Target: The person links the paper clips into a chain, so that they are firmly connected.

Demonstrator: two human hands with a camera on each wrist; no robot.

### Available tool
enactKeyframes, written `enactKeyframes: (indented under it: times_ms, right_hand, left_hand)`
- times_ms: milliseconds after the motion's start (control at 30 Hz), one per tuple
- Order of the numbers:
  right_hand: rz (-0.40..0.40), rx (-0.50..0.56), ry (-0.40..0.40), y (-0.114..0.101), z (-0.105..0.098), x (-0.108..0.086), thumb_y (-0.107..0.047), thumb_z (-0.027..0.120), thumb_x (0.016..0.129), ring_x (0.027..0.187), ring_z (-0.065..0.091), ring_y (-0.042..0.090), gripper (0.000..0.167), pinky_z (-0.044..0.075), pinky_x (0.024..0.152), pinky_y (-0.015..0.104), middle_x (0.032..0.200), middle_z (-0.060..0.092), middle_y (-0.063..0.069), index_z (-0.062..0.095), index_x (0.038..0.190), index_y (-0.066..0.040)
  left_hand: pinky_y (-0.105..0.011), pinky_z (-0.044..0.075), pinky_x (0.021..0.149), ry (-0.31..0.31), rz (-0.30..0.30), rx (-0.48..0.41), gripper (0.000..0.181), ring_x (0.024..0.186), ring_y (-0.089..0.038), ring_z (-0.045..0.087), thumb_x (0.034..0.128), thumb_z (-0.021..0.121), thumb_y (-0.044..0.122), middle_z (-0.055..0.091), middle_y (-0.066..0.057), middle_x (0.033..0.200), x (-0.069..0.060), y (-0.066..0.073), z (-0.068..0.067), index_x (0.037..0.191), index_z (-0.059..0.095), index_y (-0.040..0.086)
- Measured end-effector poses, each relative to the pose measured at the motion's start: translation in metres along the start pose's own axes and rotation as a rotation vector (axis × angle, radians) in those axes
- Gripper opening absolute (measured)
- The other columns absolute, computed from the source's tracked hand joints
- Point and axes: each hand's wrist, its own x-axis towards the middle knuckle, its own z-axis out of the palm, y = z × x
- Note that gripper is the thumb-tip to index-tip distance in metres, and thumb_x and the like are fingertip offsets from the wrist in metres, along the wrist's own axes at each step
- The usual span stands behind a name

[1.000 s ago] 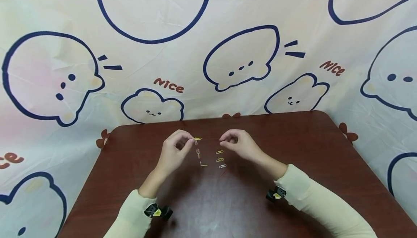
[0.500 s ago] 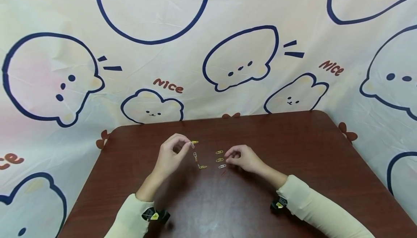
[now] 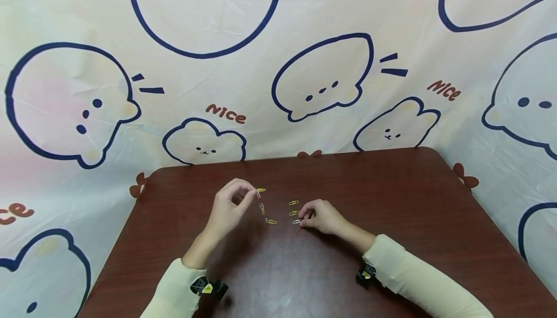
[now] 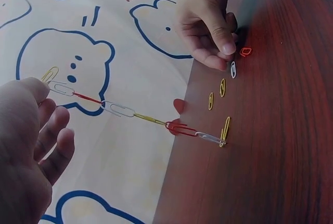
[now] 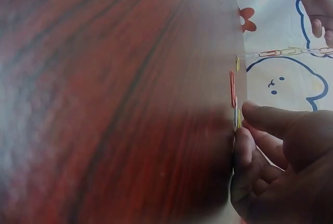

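In the head view my left hand [image 3: 232, 207] pinches the yellow paper clip at the top of a hanging paper clip chain [image 4: 118, 109]. Yellow, white and red clips make up the chain, and its lowest yellow clip [image 4: 225, 132] meets the table. My right hand [image 3: 324, 217] is low over the table, fingertips at the right end of a loose white paper clip [image 4: 233, 70]. Thumb and index finger stay apart in the right wrist view; whether they touch that clip is unclear. Beside it lie two yellow paper clips [image 3: 293, 203] and a red paper clip [image 5: 232, 89].
The brown wooden table [image 3: 278, 269] spreads under both hands. Behind it hangs a pale cloth [image 3: 322, 13] with cartoon outlines. A black wrist camera [image 3: 366, 274] is strapped at each sleeve.
My right hand has come down and toward me, from above the row of loose clips to the white one. My left hand has shifted slightly left and down with the chain.
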Motion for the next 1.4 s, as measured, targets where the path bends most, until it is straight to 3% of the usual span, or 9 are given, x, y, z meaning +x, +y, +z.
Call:
enactKeyframes:
  times_ms: [300, 467, 633, 800, 967, 1133, 1400]
  right_hand:
    - [0.048, -0.106, 0.037, -0.003, 0.008, 0.003, -0.014, 0.087, 0.079, 0.062, 0.055, 0.000, 0.015, 0.047, 0.065, 0.024, 0.067, 0.063, -0.014, 0.073, 0.080, -0.017]
    - [0.070, -0.142, 0.054, -0.003, 0.013, 0.003, -0.015, 0.085, 0.081, 0.060, 0.054, 0.001, 0.016, 0.046, 0.062, 0.025, 0.065, 0.061, -0.016, 0.071, 0.077, -0.021]
    - [0.045, -0.096, 0.025, -0.001, 0.010, 0.001, -0.015, 0.084, 0.084, 0.059, 0.054, 0.002, 0.014, 0.045, 0.060, 0.024, 0.066, 0.062, -0.014, 0.071, 0.078, -0.020]
    - [0.006, -0.061, -0.015, -0.001, 0.004, -0.001, -0.015, 0.085, 0.083, 0.061, 0.056, 0.003, 0.014, 0.047, 0.061, 0.024, 0.068, 0.062, -0.013, 0.071, 0.080, -0.018]
    - [0.002, -0.103, -0.015, -0.002, 0.004, 0.001, -0.016, 0.086, 0.082, 0.062, 0.055, 0.001, 0.016, 0.047, 0.063, 0.024, 0.067, 0.062, -0.016, 0.071, 0.078, -0.021]
    - [-0.004, -0.157, -0.005, -0.004, 0.006, 0.000, -0.016, 0.084, 0.083, 0.061, 0.054, -0.001, 0.017, 0.046, 0.062, 0.024, 0.066, 0.061, -0.017, 0.071, 0.075, -0.023]
    - [-0.004, -0.145, 0.008, -0.005, 0.007, -0.001, -0.016, 0.083, 0.085, 0.059, 0.051, 0.001, 0.014, 0.044, 0.060, 0.024, 0.066, 0.059, -0.015, 0.070, 0.083, -0.020]
  left_hand:
    - [-0.024, 0.052, 0.061, -0.012, 0.003, 0.009, 0.005, 0.070, -0.015, 0.058, 0.0896, 0.070, -0.009, 0.067, -0.013, 0.088, 0.000, -0.002, 0.000, 0.090, 0.068, -0.005]
    - [-0.025, 0.052, 0.060, -0.004, 0.010, 0.015, 0.008, 0.069, -0.016, 0.058, 0.0889, 0.071, -0.009, 0.067, -0.013, 0.089, -0.003, -0.023, 0.005, 0.092, 0.069, -0.002]
    - [-0.023, 0.052, 0.063, -0.017, -0.007, 0.003, 0.006, 0.070, -0.013, 0.060, 0.0914, 0.073, -0.002, 0.068, -0.006, 0.092, -0.005, -0.039, 0.006, 0.094, 0.071, 0.003]
    - [-0.023, 0.053, 0.064, -0.018, -0.022, -0.020, 0.009, 0.071, -0.011, 0.061, 0.0927, 0.073, 0.002, 0.067, 0.001, 0.093, -0.005, -0.041, 0.004, 0.095, 0.072, 0.010]
    - [-0.024, 0.053, 0.064, -0.014, -0.019, -0.021, 0.011, 0.071, -0.011, 0.061, 0.0926, 0.073, 0.002, 0.067, 0.002, 0.093, -0.003, -0.041, 0.004, 0.095, 0.071, 0.013]
    - [-0.023, 0.052, 0.063, -0.013, -0.009, -0.017, 0.007, 0.070, -0.010, 0.060, 0.0928, 0.073, 0.003, 0.067, -0.001, 0.093, -0.003, -0.041, 0.005, 0.095, 0.072, 0.010]
    - [-0.022, 0.052, 0.063, -0.010, -0.009, -0.015, 0.007, 0.070, -0.009, 0.061, 0.0919, 0.073, 0.001, 0.067, -0.003, 0.093, -0.003, -0.040, 0.004, 0.095, 0.071, 0.007]
